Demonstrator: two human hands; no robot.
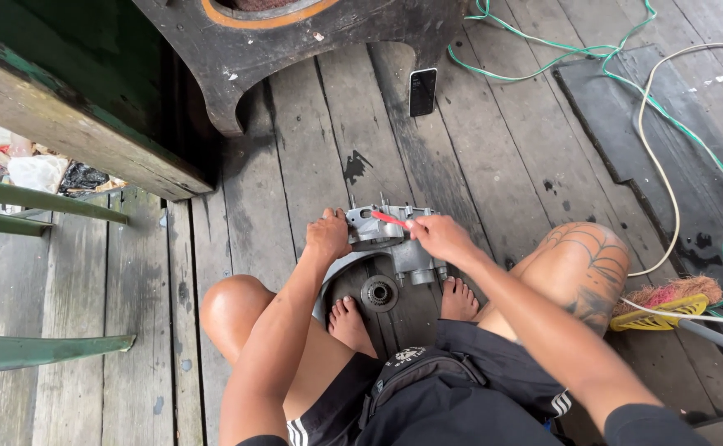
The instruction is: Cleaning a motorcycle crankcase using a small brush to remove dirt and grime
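Black cloth waist bag [415,363] sits in the lap, closest to the lens, its zip shut so nothing inside shows. Beyond the bare knees, a grey cast-metal engine casing [390,239] stands on the weathered plank floor [254,190] just ahead of the feet. The left hand [328,235] is closed around the casing's left edge, steadying it. The right hand [437,235] pinches a thin red-handled tool [388,218] laid across the casing's top. The casing looks stripped and open, studs standing bare, so I judge the work partly through. A round toothed metal part [379,292] lies loose between the feet. A dark phone [422,92] lies farther off.
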